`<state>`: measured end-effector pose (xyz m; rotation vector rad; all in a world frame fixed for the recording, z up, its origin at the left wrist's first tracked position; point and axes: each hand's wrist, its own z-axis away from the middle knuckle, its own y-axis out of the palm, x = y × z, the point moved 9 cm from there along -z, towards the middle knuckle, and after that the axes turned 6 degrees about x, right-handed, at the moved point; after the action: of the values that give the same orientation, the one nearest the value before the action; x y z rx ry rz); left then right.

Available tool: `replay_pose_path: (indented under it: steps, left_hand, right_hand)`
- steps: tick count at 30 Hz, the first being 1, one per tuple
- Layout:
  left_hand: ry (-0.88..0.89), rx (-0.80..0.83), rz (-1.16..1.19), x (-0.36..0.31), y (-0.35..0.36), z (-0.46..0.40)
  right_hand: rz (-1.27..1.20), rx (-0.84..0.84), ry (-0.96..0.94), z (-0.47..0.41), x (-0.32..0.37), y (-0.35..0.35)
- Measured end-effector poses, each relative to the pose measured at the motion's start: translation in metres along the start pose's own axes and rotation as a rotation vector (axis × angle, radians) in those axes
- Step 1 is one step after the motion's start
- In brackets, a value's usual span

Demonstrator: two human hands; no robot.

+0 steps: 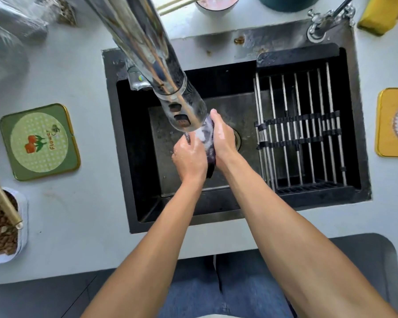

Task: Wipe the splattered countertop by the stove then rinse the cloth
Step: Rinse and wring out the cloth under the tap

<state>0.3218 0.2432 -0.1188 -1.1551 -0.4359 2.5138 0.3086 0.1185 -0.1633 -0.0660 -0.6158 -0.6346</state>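
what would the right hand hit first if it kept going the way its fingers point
Probably the faucet. The right hand, gripping the cloth, points up and away toward the spout head, which overlaps its fingertips in the picture. Depth is unclear; it could pass beneath and meet the sink back wall.

I see a pale counter [83, 203] around the sink where my grips work. Left of them lie a green mat [39, 142] and a tub of nuts [2, 226]; right, a yellow mat [394, 122].
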Motion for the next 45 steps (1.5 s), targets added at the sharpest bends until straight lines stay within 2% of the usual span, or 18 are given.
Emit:
replay_pose_path:
  steps: [4, 5, 8, 12, 16, 18, 22, 26, 29, 32, 35, 38, 43, 45]
  left_hand:
    - [0.023, 0.001, -0.027, -0.014, 0.006, 0.006]
    - [0.052, -0.002, -0.064, -0.017, 0.003, 0.001]
    - [-0.032, -0.027, -0.109, -0.007, -0.013, -0.023]
    - [-0.156, 0.001, -0.042, 0.016, -0.018, -0.029]
    - [-0.142, 0.069, 0.211, 0.027, -0.017, -0.022]
    - [-0.117, 0.143, 0.276, 0.026, -0.014, -0.017]
    - [-0.02, 0.265, 0.292, 0.011, -0.004, -0.004]
    - [-0.025, 0.446, 0.247, 0.003, 0.011, 0.02]
    - [-0.009, 0.49, 0.162, -0.001, 0.003, 0.028]
    - [0.043, 0.371, 0.122, -0.008, -0.033, 0.017]
    - [0.132, 0.083, 0.128, -0.023, -0.092, -0.001]
    - [0.301, -0.137, -0.023, -0.055, -0.135, -0.012]
    - [0.655, -0.125, -0.445, -0.124, -0.126, -0.02]
    - [0.773, -0.115, -0.525, -0.139, -0.118, -0.017]
  right_hand:
    - [0.533, 0.053, -0.218, 0.01, 0.008, 0.012]
    - [0.56, 0.066, -0.215, 0.014, 0.005, 0.015]
    - [0.311, 0.052, -0.085, 0.023, -0.01, 0.012]
    - [0.21, 0.048, -0.163, 0.027, -0.008, 0.005]
    - [0.347, -0.036, -0.153, 0.018, -0.007, -0.019]
    - [0.336, 0.034, -0.085, 0.012, -0.017, -0.022]
    - [0.132, 0.22, 0.014, 0.018, -0.034, -0.009]
    - [-0.046, 0.257, 0.08, 0.026, -0.041, 0.0]
    - [-0.106, 0.31, 0.104, 0.026, -0.043, 0.004]
    - [-0.193, 0.313, 0.093, 0.026, -0.041, 0.002]
    - [-0.18, 0.228, 0.099, 0.024, -0.042, -0.011]
    - [-0.18, 0.173, 0.117, 0.023, -0.043, -0.025]
    - [-0.143, 0.137, 0.115, 0.027, -0.041, -0.027]
    - [-0.146, 0.135, 0.118, 0.03, -0.04, -0.026]
